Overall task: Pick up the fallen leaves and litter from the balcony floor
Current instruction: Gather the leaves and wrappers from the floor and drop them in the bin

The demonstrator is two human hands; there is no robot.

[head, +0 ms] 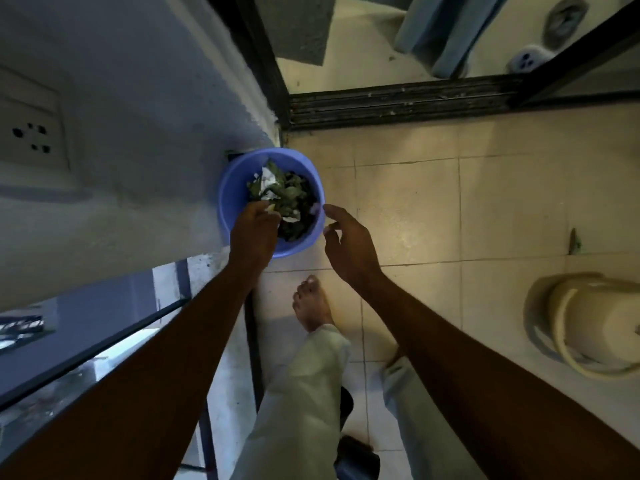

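Now left hand (254,230) above leaves (289,197) in blue bucket (229,188); right hand (349,244) beside.

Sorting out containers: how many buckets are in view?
2: the blue bucket of leaves by the wall, and a cream bucket lying at the right edge. Others could be out of frame.
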